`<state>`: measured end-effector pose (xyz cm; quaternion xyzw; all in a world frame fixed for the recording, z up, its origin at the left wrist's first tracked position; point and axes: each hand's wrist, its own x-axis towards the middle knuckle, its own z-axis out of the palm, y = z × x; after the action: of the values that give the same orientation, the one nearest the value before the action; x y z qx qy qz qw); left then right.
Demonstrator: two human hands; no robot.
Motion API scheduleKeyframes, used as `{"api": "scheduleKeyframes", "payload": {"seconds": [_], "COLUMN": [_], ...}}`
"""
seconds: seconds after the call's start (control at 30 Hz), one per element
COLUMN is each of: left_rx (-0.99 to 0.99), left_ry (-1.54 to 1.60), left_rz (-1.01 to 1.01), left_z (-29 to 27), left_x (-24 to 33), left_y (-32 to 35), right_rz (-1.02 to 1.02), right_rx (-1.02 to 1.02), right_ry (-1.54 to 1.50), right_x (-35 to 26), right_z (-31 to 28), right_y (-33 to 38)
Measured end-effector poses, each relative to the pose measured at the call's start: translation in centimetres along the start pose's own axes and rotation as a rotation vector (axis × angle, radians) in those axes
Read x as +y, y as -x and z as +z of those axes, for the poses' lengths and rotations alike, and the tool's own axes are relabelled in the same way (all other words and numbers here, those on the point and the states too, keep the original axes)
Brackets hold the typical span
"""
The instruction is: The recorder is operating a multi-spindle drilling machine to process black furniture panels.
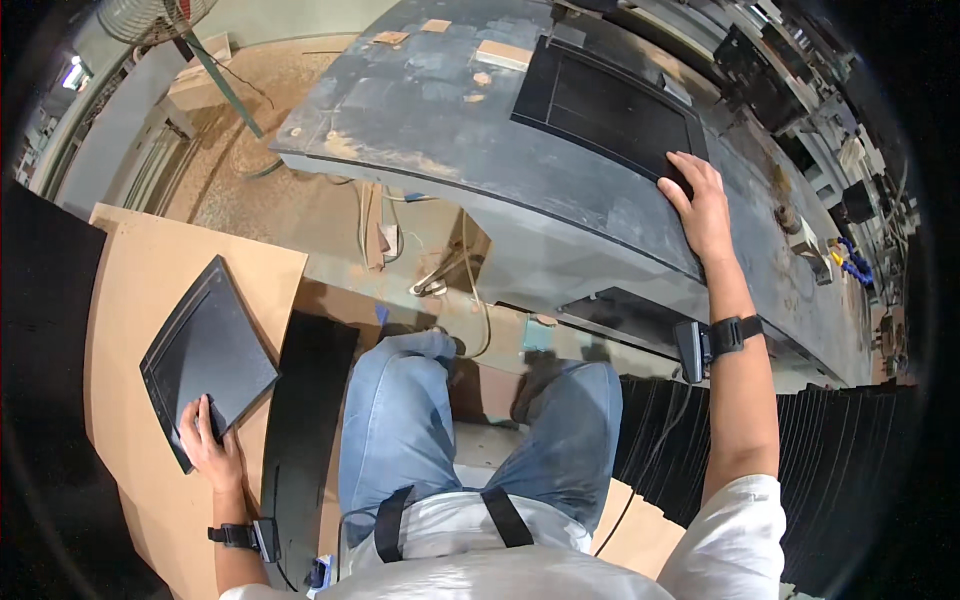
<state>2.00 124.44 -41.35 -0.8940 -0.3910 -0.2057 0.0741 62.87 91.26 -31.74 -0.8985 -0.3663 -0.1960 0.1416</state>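
- The fingers of the left hand [212, 443] lie flat and spread on the near corner of a black framed panel [207, 355]; the thumb seems to go around its edge, but I cannot tell if it really grips; this panel rests on a light brown board [140, 270] at the person's left side.
- The fingers of the right hand [700, 205] are stretched and press on the near right corner of a second black panel [610, 105]; they do not close around it; this panel lies flat on the grey dusty machine table [480, 170] in front of the person.
- Both wrists carry a black strap with a small device.
- Small wooden blocks [503, 54] lie on the table just beside the second panel.
- A stack of black panels [800, 440] stands on edge at the right, near the knees in blue jeans [400, 420].
- A fan [150, 15] stands far at the upper left.
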Motion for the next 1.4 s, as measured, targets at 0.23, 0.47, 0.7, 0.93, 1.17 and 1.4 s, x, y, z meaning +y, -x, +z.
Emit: {"api": "scheduleKeyframes", "payload": {"seconds": [0.23, 0.47, 0.7, 0.93, 1.17, 1.4], "left_rx": [-0.026, 0.057, 0.037, 0.293, 0.314, 0.036], "left_ry": [-0.005, -0.078, -0.020, -0.097, -0.432, -0.501], "left_rz": [-0.004, 0.062, 0.059, -0.012, -0.325, -0.569], "left_z": [1.1, -1.4, -1.4, -6.7, -4.8, -2.3], "left_x": [0.7, -0.6, 1.5, -5.3, -21.9, -31.6], "left_y": [-0.7, 0.0, -1.3, -0.7, -0.1, 0.2], "right_rz": [0.021, -0.103, -0.211, -0.148, -0.075, 0.054], "right_rx": [-0.008, 0.063, 0.169, 0.111, -0.022, -0.139], "right_ry": [0.008, -0.120, -0.053, -0.021, 0.165, 0.366], "right_x": [0.5, -2.1, 3.6, 3.3, -6.0, -10.1], "right_z": [-0.1, 0.2, 1.8, 2.4, -3.9, -4.8], "right_y": [-0.4, -1.5, 0.4, -0.9, -0.4, -0.9]}}
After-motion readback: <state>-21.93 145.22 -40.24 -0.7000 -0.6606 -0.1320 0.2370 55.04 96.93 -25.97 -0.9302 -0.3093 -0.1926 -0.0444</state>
